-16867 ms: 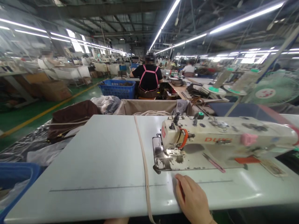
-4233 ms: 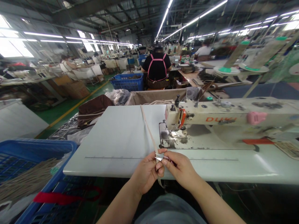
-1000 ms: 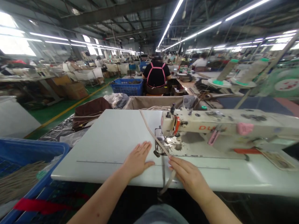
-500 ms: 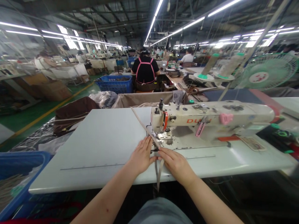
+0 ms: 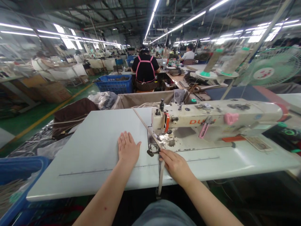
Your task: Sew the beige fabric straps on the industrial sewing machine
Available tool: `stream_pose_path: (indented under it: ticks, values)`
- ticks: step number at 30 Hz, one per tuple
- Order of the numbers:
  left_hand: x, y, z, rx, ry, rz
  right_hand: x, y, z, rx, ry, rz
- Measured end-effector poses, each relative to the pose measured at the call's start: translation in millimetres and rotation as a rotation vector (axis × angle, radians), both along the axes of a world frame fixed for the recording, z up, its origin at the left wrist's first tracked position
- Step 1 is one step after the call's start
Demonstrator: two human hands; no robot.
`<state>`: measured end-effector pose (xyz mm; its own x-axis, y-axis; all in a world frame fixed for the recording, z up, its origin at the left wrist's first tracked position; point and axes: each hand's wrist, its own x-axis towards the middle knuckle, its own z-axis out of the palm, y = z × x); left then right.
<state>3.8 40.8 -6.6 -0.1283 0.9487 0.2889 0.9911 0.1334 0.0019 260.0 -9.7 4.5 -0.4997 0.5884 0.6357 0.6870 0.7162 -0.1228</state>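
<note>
A long, narrow beige strap [image 5: 142, 120] runs from the table's back edge, past the needle area of the sewing machine [image 5: 188, 121], and hangs over the front edge. My right hand [image 5: 174, 164] pinches it just in front of the machine's needle plate. On the white tabletop to the left lies my left hand [image 5: 128, 147], palm down, fingers stretched out and thumb apart, holding nothing. A gap separates it from the strap. The tips of my right fingers partly cover the strap.
Pink-handled snips [image 5: 204, 128] hang on the machine body. Blue crates stand at the left front [image 5: 22, 166] and beyond the table [image 5: 114, 84]. A green fan [image 5: 264, 73] and thread cones [image 5: 210, 64] are at right. A person [image 5: 145, 67] sits ahead.
My left hand has left the strap by the needle area and moved left onto the tabletop, fingers spread. My right hand stays on the strap in nearly the same place.
</note>
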Motion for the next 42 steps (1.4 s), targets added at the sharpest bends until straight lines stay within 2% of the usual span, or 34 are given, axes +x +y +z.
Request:
stream_pose_path:
  ticks: [2, 6, 9, 14, 19, 23, 32, 35, 42]
  values:
    - [1, -1, 6.3, 0.029, 0.003, -0.115, 0, 0, -1.6, 0.003, 0.021, -0.005]
    - [16, 2, 16.6, -0.049, -0.04, -0.507, -1, -1, -1.7, -0.01, 0.012, -0.012]
    - [32, 10, 16.9, -0.1, -0.092, -0.642, 0, -1, -0.4, -0.019, 0.007, -0.015]
    - [41, 9, 5.0, -0.149, -0.102, -0.611, 1, -1, -0.9, -0.043, -0.005, -0.017]
    - [32, -24, -6.7, -0.076, -0.086, -0.626, 0, 4, -3.3, -0.059, -0.017, -0.032]
    - [28, -41, -5.3, -0.044, -0.087, -0.659, -7, 8, -3.2, -0.074, -0.034, -0.042]
    - [41, -17, 12.3, -0.203, -0.059, -0.574, -16, 6, -2.8, -0.132, -0.038, -0.088]
    - [45, -12, 16.8, -0.21, -0.05, -0.556, -15, 4, -2.8, -0.141, -0.034, -0.095]
    - [47, -13, 12.9, -0.16, -0.04, -0.544, -11, -4, -0.8, -0.048, 0.045, -0.062]
